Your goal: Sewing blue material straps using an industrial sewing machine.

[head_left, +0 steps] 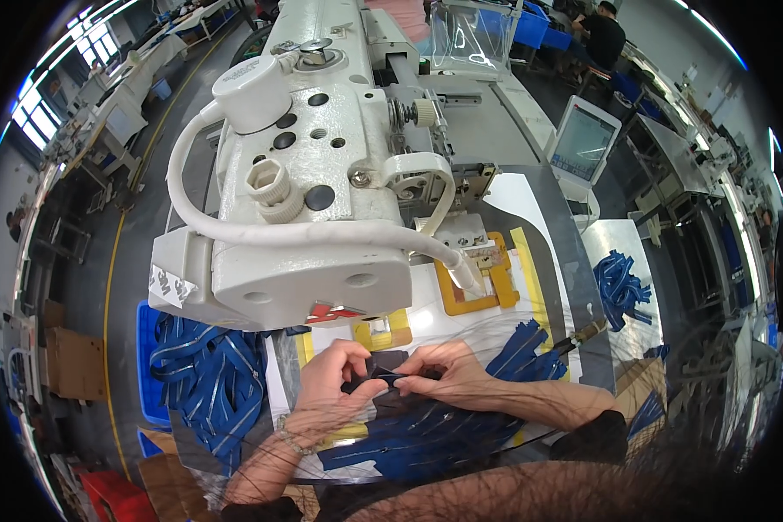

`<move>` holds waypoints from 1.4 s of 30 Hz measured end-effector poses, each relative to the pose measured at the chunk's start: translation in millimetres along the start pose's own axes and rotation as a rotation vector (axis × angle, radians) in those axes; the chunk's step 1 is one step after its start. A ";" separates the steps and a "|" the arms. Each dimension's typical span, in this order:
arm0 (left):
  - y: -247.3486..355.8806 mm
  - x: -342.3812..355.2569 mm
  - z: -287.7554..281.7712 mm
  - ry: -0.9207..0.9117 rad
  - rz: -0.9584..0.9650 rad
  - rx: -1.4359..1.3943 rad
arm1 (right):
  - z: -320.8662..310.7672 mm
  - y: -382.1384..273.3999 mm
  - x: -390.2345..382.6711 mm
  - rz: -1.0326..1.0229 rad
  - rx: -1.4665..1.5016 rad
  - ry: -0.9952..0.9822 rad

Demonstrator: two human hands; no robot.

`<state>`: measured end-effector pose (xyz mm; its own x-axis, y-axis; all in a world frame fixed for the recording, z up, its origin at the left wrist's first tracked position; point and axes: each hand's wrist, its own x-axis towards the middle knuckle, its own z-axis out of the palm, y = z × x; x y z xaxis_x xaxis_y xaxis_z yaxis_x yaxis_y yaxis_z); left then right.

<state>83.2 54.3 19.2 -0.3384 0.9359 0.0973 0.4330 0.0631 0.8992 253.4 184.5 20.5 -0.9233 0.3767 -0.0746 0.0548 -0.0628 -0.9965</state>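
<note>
Btwn both hands (454, 376), dk fabric pc (386, 360), long axis approx L-R

1. We are pinching a small dark fabric piece (386, 360) from its left and right sides.
2. We are holding it bent, a plain charcoal-looking flap showing between the two grips.
3. We are covering its side edges, so its full outline is staying hidden.
4. We are holding it centrally before us.

Left fingers (351, 350) and right fingers (424, 358) pinched close together, forearms (558, 403) inward.
</note>
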 end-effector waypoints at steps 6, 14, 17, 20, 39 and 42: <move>-3.4 1.2 -1.3 -0.152 0.148 0.101 | 1.2 -1.1 0.6 0.102 0.106 -0.011; 7.6 4.1 -3.7 -0.199 0.071 0.079 | 2.2 -0.1 1.7 0.154 0.111 -0.009; 9.1 4.4 -3.9 -0.210 0.055 0.084 | 2.5 1.9 1.5 0.142 0.090 0.004; 7.6 5.2 -2.5 -0.204 0.066 0.095 | 2.1 3.6 1.3 0.188 0.137 -0.002; 0.8 -1.2 2.0 -0.139 0.191 0.095 | 4.3 0.3 0.2 0.116 0.094 -0.013; -0.7 -1.3 1.7 -0.144 0.227 0.137 | 4.7 -5.2 0.8 0.097 0.043 -0.017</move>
<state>84.8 53.6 17.7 -0.1022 0.9704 0.2188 0.5959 -0.1164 0.7946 250.6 180.8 25.8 -0.9206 0.3515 -0.1699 0.1284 -0.1384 -0.9820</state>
